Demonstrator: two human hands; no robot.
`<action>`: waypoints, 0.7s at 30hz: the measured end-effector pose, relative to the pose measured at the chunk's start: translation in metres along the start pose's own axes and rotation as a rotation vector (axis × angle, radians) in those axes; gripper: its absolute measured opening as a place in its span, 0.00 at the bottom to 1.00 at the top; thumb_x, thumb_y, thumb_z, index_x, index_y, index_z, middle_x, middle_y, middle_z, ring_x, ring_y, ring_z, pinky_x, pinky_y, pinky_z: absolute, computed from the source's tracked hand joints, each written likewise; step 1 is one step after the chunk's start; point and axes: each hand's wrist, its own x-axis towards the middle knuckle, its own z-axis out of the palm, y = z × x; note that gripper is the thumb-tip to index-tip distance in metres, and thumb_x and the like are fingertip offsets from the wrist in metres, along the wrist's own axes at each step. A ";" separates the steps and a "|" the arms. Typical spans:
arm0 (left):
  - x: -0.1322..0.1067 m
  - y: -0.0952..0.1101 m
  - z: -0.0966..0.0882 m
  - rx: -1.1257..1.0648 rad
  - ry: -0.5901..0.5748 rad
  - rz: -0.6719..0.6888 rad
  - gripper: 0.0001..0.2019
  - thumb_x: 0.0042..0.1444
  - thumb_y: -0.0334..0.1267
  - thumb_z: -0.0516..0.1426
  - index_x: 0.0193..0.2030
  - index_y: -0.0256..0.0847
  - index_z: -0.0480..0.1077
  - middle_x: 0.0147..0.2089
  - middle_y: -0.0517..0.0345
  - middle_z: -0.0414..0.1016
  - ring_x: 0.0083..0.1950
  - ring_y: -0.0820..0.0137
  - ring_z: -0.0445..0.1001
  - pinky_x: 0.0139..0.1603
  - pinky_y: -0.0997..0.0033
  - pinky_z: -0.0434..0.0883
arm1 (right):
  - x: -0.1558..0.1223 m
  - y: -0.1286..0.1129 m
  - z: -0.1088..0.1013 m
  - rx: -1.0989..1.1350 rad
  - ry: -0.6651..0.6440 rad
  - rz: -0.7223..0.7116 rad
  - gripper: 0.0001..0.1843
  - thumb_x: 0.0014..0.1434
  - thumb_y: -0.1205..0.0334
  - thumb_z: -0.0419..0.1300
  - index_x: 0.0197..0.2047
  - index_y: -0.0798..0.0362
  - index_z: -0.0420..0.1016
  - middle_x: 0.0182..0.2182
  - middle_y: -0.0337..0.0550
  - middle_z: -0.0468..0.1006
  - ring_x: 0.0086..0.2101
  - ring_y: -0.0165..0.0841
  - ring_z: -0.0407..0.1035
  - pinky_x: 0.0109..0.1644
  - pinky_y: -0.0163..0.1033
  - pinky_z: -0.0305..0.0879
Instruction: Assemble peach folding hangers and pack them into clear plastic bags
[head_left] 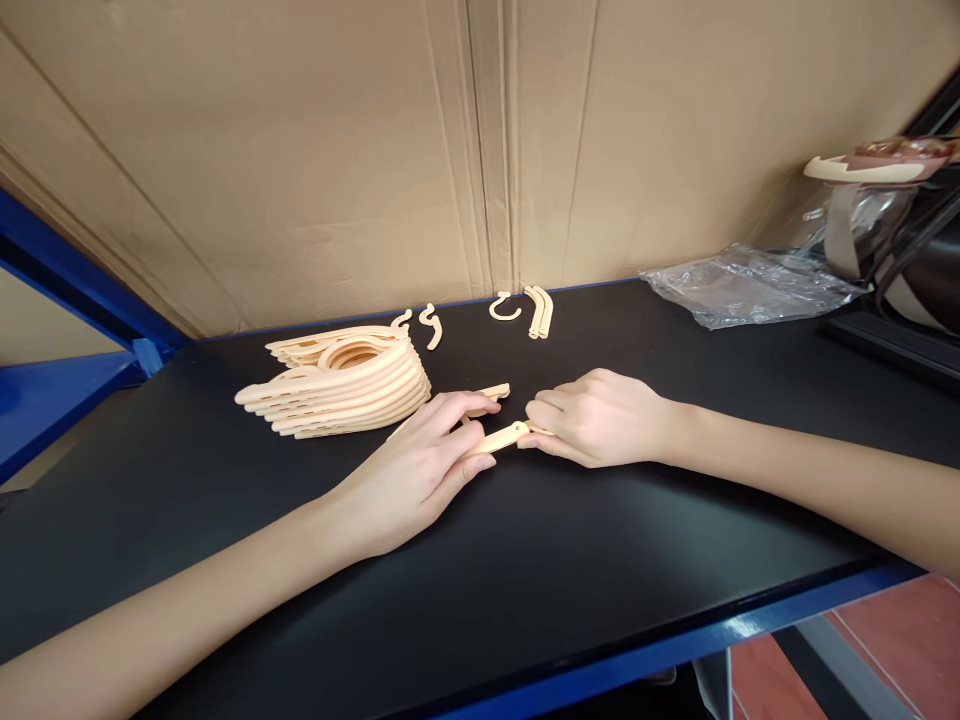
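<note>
My left hand (420, 465) and my right hand (596, 417) meet at the middle of a black table (525, 580). Both are closed on a pale peach plastic hanger piece (501, 437) lying between them; the left fingers wrap its left part, the right fingers pinch its right end. Another end of the same peach plastic (495, 391) pokes out behind my left fingers. A stack of several peach hangers (337, 380) lies just left of my left hand.
Loose peach hooks (430, 325) and curved pieces (538, 310) lie near the cardboard back wall (450, 150). Crumpled clear plastic bag (739, 285) sits at the right rear, with dark equipment (900, 240) beyond. Blue frame (67, 300) borders the left side.
</note>
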 end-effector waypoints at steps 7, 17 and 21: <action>-0.001 0.001 -0.002 0.001 -0.016 0.005 0.13 0.69 0.38 0.47 0.42 0.38 0.71 0.61 0.49 0.64 0.63 0.62 0.62 0.63 0.62 0.63 | -0.001 -0.001 0.000 -0.138 0.081 -0.069 0.28 0.72 0.52 0.38 0.28 0.55 0.66 0.20 0.38 0.69 0.19 0.28 0.59 0.24 0.38 0.39; -0.001 0.000 -0.001 -0.007 -0.028 -0.004 0.14 0.69 0.39 0.46 0.43 0.39 0.71 0.61 0.51 0.64 0.63 0.63 0.62 0.63 0.62 0.62 | -0.001 -0.002 0.000 -0.202 0.153 -0.115 0.25 0.71 0.54 0.39 0.27 0.55 0.65 0.20 0.37 0.68 0.18 0.28 0.57 0.24 0.38 0.40; 0.001 0.000 -0.002 0.006 -0.016 -0.008 0.15 0.69 0.40 0.47 0.37 0.39 0.70 0.60 0.51 0.65 0.62 0.63 0.63 0.61 0.62 0.63 | 0.000 -0.002 0.001 -0.140 0.167 -0.109 0.25 0.71 0.55 0.40 0.27 0.55 0.66 0.20 0.37 0.68 0.19 0.28 0.56 0.23 0.38 0.41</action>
